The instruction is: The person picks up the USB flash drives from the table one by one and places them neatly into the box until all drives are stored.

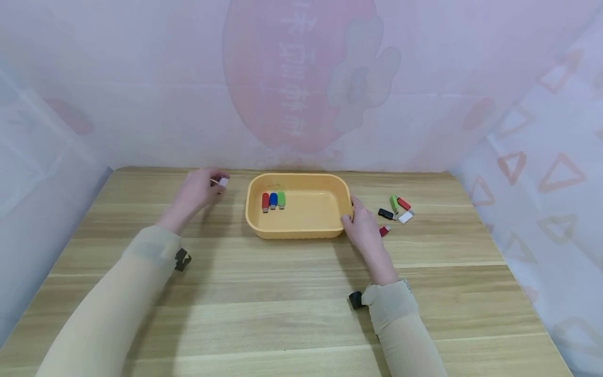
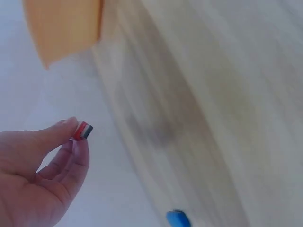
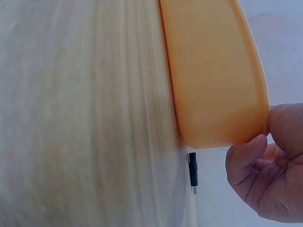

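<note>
on the wooden tabletop [image 1: 292, 293] we saw a yellow tray [image 1: 301, 232] with a red, a blue and a green usb stick [image 1: 273, 201] lying side by side near its left wall. the left hand [image 1: 200, 189] hovered left of the tray, its grip pinched on a small red stick [image 2: 83, 131] between thumb and fingertips. the right hand [image 1: 361, 225] had its grip curled on the tray's right rim, thumb over the edge. just right of that hand lay loose sticks [image 1: 395, 208] in black, green, red and white, close together on the tabletop.
</note>
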